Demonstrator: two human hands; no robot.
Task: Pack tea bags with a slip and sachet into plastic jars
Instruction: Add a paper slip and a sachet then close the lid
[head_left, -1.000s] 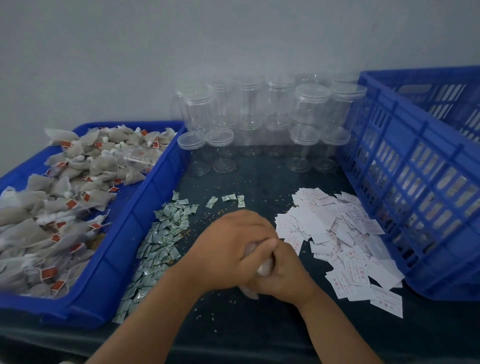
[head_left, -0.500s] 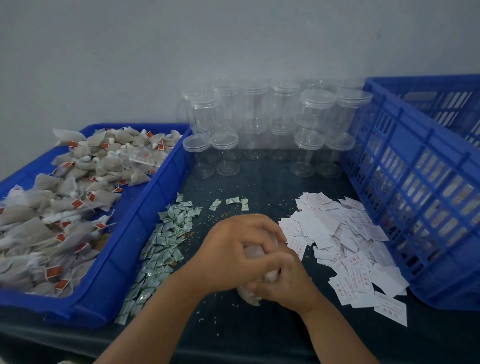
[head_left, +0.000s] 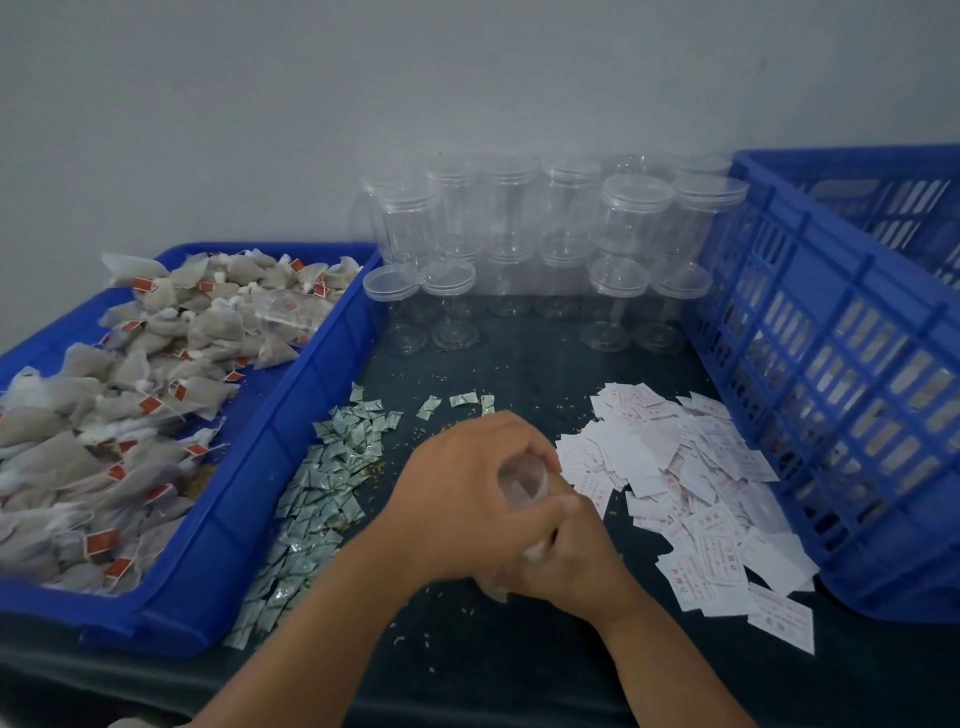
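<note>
Judging from its thin see-through wall, the small clear plastic jar (head_left: 522, 479) is expected to be light, smooth and rather slippery, and likely to flex if squeezed hard. It is best taken round the body with one hand and at the rim with the other. It is held at the middle of the dark table top (head_left: 493, 670), between the heap of green-and-white foil sachets (head_left: 322, 483) and the pile of white paper slips (head_left: 691, 493). The left hand (head_left: 467, 499) is curled over its upper end, knuckles up. The right hand (head_left: 576, 566) is wrapped round the lower part, so both hands are clamped on it and pressed together. What lies inside is hidden, perhaps a bag. Soft grey mesh tea bags (head_left: 156, 353) are left in the blue plastic tray (head_left: 249, 519).
</note>
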